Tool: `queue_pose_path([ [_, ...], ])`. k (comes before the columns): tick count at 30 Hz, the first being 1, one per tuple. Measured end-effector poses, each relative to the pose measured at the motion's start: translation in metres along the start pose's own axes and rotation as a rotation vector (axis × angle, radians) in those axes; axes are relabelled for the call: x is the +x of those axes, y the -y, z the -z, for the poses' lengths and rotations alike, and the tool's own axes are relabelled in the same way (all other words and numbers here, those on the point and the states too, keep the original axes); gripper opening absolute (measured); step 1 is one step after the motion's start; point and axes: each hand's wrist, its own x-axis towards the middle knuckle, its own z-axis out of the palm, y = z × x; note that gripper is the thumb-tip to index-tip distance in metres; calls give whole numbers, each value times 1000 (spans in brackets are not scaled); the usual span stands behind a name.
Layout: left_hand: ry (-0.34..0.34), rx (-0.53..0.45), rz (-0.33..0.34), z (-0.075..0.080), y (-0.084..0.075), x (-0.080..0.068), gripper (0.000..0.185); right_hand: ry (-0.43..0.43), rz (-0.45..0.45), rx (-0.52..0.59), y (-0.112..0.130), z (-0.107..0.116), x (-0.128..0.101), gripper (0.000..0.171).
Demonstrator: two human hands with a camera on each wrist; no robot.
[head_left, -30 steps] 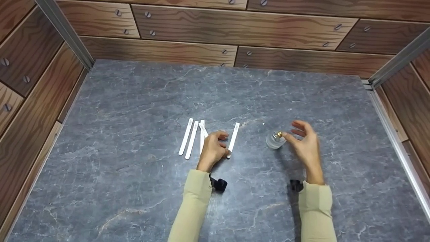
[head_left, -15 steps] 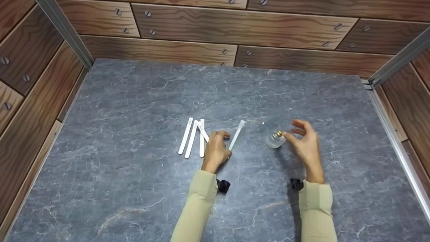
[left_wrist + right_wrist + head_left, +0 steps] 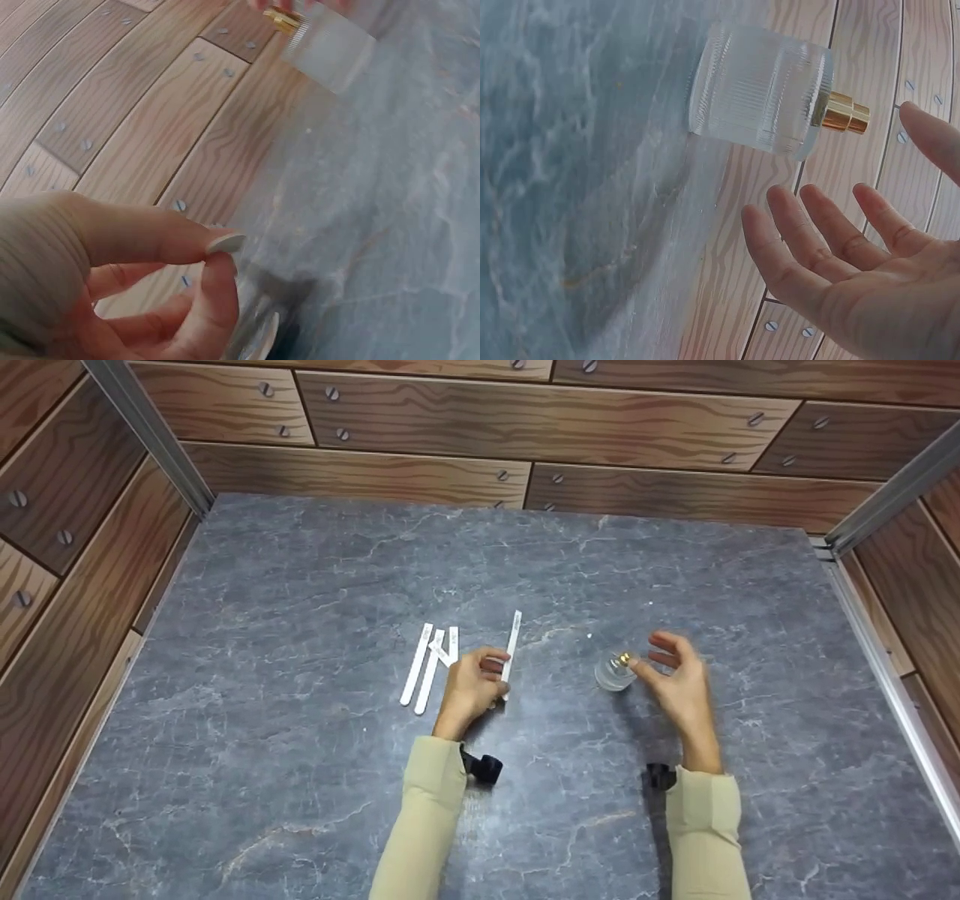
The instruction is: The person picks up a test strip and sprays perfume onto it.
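Observation:
My left hand [image 3: 491, 669] pinches the lower end of one white paper strip [image 3: 513, 639], which points away from me above the grey table [image 3: 300, 585]. Three more white strips [image 3: 429, 669] lie flat just left of that hand. A small ribbed clear glass bottle [image 3: 611, 675] with a gold spray nozzle [image 3: 624, 658] stands to the right. My right hand [image 3: 654, 657] hovers beside it, fingers spread and relaxed, a fingertip close to the nozzle. In the right wrist view the bottle [image 3: 761, 90] stands clear of the open palm [image 3: 870, 270]. The left wrist view shows curled fingers [image 3: 214, 300] and the bottle [image 3: 330, 45] beyond.
Wood-patterned panels [image 3: 525, 427] with screw heads wall the table at the back and both sides, with metal posts [image 3: 142, 427] in the corners. Black wrist-camera mounts [image 3: 484, 769] sit under both beige sleeves.
My left hand has picked the rightmost strip up off the table and swung it to point away from me. The right hand has stayed beside the bottle.

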Motion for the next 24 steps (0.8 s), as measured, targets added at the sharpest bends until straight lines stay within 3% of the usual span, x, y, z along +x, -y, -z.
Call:
queue_pose_path([
  [3,5,-102,18,2,0,1,37,3,-2,-6,0,0,0,54],
  [7,23,-189,-6,3,2,2,35,-1,4,-4,0,-1,-1,53],
  [12,48,-231,-26,4,7,2,37,-2,17,-1,-2,-2,-2,51],
  [24,106,-352,51,9,9,0,44,14,22,-38,-3,-6,0,52],
])
